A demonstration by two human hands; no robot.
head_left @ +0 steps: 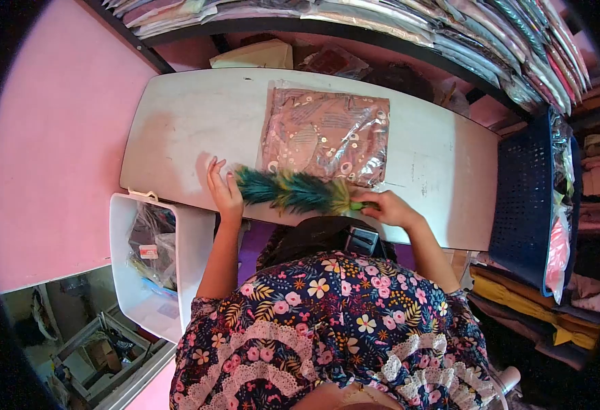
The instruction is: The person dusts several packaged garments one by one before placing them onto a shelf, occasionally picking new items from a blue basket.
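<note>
The head camera looks steeply down over the person's own floral-print top (327,321) onto a white table (177,130) set against a pink wall (60,150).

A feather duster (293,191), green and teal with yellow strands, lies across the near edge of the table, its tip pointing toward the person's left. The right hand (390,208) is closed around the duster's green handle end, fingers wrapped over it, at the table's front edge. The left hand (223,189) rests on the table at the duster's feathered tip, fingers extended and slightly parted, the palm side touching the feathers; it does not grip them.

Just beyond the duster, in the middle of the table, lies a flat clear plastic packet holding folded pinkish patterned fabric (326,133). The duster's feathers overlap the packet's near edge.

To the person's left, below the table edge, stands a white plastic bin (125,287) with plastic-wrapped items inside. To the right, a dark blue perforated basket (522,198) stands beside the table end, holding packets in plastic. Above the far side of the table, a shelf carries a row of packaged garments (450,34), stacked edge-on. Folded cloth is piled low at the right (512,294).
</note>
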